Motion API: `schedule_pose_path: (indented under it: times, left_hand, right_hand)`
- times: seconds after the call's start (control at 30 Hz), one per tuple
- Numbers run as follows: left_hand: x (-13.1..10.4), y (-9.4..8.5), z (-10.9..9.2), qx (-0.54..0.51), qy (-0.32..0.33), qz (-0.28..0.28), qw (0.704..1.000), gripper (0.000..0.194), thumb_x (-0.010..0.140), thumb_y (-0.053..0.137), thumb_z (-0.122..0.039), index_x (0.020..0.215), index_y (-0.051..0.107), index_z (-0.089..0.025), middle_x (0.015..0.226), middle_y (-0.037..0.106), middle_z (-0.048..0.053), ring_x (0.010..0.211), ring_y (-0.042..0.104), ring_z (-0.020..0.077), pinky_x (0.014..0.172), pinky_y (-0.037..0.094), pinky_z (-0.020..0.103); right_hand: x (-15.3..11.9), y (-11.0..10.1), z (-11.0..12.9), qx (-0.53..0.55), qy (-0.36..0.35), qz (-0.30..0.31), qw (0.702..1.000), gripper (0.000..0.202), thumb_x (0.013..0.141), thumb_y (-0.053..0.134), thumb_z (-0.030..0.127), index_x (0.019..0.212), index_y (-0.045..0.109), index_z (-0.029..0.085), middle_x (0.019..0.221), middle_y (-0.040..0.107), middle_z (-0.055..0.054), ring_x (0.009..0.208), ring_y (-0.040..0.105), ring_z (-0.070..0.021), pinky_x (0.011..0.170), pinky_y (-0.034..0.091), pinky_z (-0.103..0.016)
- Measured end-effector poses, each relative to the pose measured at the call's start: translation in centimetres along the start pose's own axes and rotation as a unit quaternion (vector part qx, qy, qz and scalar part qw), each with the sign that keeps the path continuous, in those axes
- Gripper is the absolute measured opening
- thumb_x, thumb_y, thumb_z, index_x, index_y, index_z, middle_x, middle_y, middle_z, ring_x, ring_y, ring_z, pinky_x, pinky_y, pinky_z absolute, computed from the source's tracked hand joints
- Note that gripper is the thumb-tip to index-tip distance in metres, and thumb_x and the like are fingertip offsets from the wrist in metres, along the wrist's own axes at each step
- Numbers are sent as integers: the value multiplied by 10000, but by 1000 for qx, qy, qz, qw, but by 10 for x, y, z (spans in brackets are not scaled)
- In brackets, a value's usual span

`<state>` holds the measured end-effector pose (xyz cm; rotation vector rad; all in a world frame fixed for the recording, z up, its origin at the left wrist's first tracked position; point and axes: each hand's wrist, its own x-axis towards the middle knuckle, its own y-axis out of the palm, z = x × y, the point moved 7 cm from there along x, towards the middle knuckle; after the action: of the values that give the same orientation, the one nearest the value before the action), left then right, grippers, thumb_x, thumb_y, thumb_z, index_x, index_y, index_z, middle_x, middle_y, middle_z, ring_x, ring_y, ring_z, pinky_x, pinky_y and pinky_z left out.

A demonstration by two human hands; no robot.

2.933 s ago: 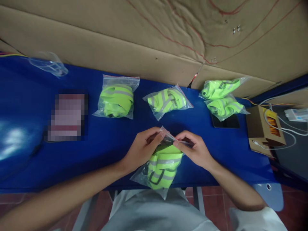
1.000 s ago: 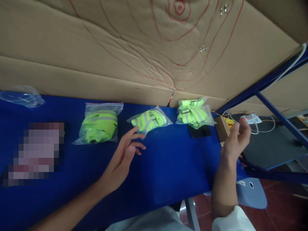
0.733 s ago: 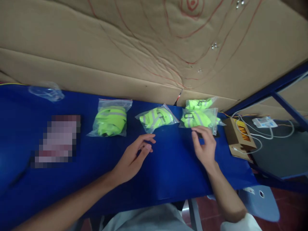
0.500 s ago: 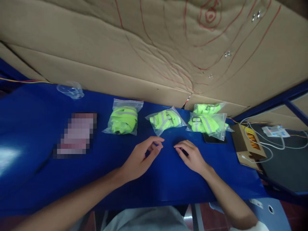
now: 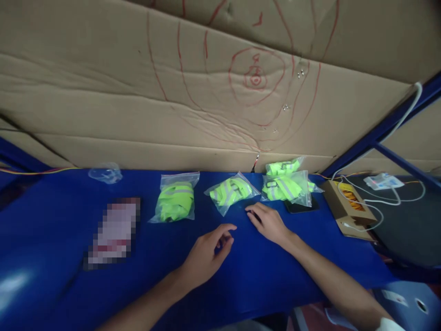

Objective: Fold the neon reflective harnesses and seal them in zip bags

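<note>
My left hand (image 5: 208,253) hovers over or rests on the blue table, fingers loosely curled, with a gap between thumb and forefinger and nothing held. Farther forward, my right hand (image 5: 267,223) is also empty, its thumb a little apart from its bent fingers. Just beyond its fingertips lies a clear zip bag (image 5: 229,192) with a folded neon-yellow reflective strap. A fuller bag of the same kind (image 5: 175,200) lies to the left. On the right, another bagged yellow strap (image 5: 285,186) overlaps a further one (image 5: 284,166) behind it.
A dark flat object (image 5: 301,205) lies partly under the right bags. An open cardboard box (image 5: 347,207) with white cables stands at the right edge. Crumpled clear plastic (image 5: 105,174) and a pixelated phone-like device (image 5: 115,232) are on the left. A cardboard wall (image 5: 213,119) closes the back.
The camera has tilted up, so the table things appear lower. My right hand has moved forward, nearer the bags. My left hand keeps its curled shape, with nothing taken hold of.
</note>
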<state>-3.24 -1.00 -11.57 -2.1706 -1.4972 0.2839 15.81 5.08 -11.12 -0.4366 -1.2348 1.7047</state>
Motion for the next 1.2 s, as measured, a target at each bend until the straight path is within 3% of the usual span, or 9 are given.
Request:
schedule_pose_path:
  times: [0.17,0.3,0.47,1.2]
  left_hand:
    - [1,1,1,34,8,4,999,219,1031,505,-321,1198,639,-275,969,733,-6,778,674,124,708,520,235]
    - [2,1,-4,64,40,-2,997,200,1043,484,-281,1121,668,-264,1138,705,30,973,694,143,833,548,252]
    - [3,7,-11,89,64,16,994,201,1038,486,-258,1075,682,-241,1111,708,62,1011,704,177,909,566,303]
    - [2,9,-15,122,76,30,989,190,1029,507,-216,1103,680,-240,1126,703,58,1042,687,190,946,558,351]
  right_hand:
    - [-3,2,-6,36,-12,-8,999,210,1043,516,258,1186,669,250,1109,715,-69,1008,716,-214,896,576,-354]
    - [-8,1,-4,47,-32,-7,998,258,1046,479,209,1225,661,250,1108,703,-75,1025,697,-217,918,570,-368]
    - [-8,-2,-5,60,-41,-14,997,266,1041,468,180,1189,681,240,1095,705,-77,1016,689,-218,911,569,-376]
    - [-9,-2,-6,59,-36,2,998,251,1059,471,237,1196,681,243,1116,702,-80,1037,684,-229,926,566,-400]
